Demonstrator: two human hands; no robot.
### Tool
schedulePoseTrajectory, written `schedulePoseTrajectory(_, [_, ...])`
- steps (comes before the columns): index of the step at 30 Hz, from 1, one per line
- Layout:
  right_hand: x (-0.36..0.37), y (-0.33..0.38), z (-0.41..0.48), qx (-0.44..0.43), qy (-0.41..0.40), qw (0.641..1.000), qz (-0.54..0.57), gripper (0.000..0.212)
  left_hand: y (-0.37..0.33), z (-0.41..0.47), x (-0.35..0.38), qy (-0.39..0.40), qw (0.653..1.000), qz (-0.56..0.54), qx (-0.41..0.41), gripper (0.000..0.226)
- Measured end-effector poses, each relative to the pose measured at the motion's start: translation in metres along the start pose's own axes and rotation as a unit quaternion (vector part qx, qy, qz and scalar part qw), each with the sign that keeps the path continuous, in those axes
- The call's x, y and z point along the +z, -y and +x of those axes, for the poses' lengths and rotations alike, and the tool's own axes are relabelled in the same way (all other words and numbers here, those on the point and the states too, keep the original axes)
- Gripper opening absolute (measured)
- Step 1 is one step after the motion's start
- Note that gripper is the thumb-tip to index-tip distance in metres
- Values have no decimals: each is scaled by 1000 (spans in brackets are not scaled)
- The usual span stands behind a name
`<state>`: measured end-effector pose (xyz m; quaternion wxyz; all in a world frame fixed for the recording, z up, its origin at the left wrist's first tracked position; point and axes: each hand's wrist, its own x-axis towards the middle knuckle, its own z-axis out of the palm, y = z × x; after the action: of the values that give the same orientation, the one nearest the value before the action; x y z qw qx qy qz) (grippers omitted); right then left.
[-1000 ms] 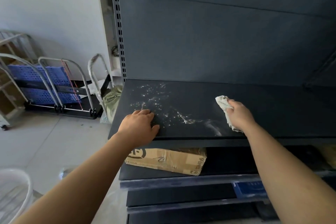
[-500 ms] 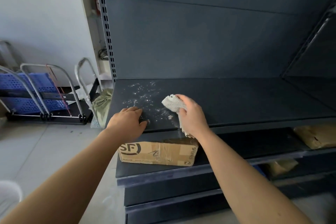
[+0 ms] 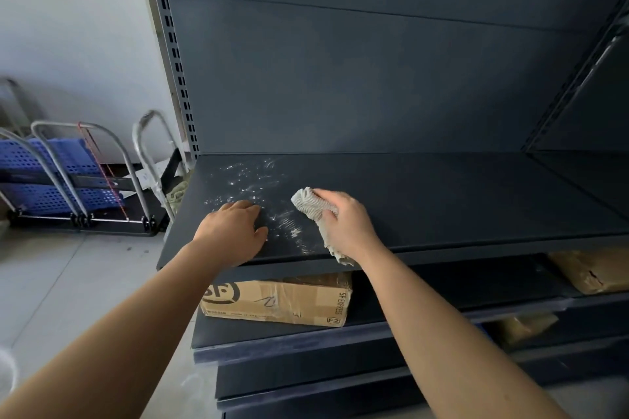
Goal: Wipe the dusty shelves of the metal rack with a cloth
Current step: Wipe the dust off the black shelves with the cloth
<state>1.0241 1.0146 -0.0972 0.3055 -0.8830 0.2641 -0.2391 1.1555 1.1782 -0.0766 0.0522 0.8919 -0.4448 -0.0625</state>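
Observation:
A dark metal rack shelf (image 3: 442, 201) runs across the middle of the view, with white dust (image 3: 248, 180) scattered over its left part. My right hand (image 3: 347, 224) presses a crumpled pale ribbed cloth (image 3: 311, 204) onto the shelf just right of the dust; the cloth's tail hangs over the front edge. My left hand (image 3: 231, 231) lies flat on the shelf near its front left corner, fingers spread, holding nothing.
A taped cardboard box (image 3: 282, 303) lies on the shelf below, and brown wrapped parcels (image 3: 592, 272) sit at the right. Folded metal carts with blue crates (image 3: 68, 180) stand on the floor to the left. A slotted upright (image 3: 170, 51) borders the rack's left side.
My right hand swept the cloth leftward from the shelf's middle into the dusty patch, then drew slightly back to the right. The dust is thinner and smeared. My left hand has stayed put.

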Motion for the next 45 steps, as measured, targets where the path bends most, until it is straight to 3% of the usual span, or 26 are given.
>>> schedulePoseTrajectory(3, [-33,-29,13,33,-118,992,-13,46,-7,11,-3,-6,1000,-5,-5,53])
schedulePoseTrajectory(6, [-76,-87,19,209,-212,950,-97,41,-19,23,-2,-1,1000,-8,-17,53])
schedulePoseTrajectory(8, [-98,-117,22,291,-193,921,-174,45,-28,31,0,3,1000,-7,-27,55])
schedulePoseTrajectory(14, [-121,-160,69,327,-133,917,-185,45,-37,47,3,-2,998,-3,-64,55])
schedulePoseTrajectory(24, [-72,-151,155,226,-52,952,-199,51,-30,56,7,-46,995,-24,-89,55])
schedulePoseTrajectory(33, [29,-58,169,33,44,983,-174,49,-20,49,8,-54,992,-48,-99,56])
schedulePoseTrajectory(38, [71,8,162,-104,144,978,-111,44,0,32,6,-63,987,-42,-140,56])
schedulePoseTrajectory(41, [90,33,156,-155,208,966,-12,49,13,16,3,-58,983,-39,-171,57])
schedulePoseTrajectory(43, [94,33,159,-150,176,972,47,48,22,4,3,-63,979,-43,-187,57])
schedulePoseTrajectory(45, [94,26,172,-128,118,984,37,47,30,-8,2,-68,976,-47,-204,58])
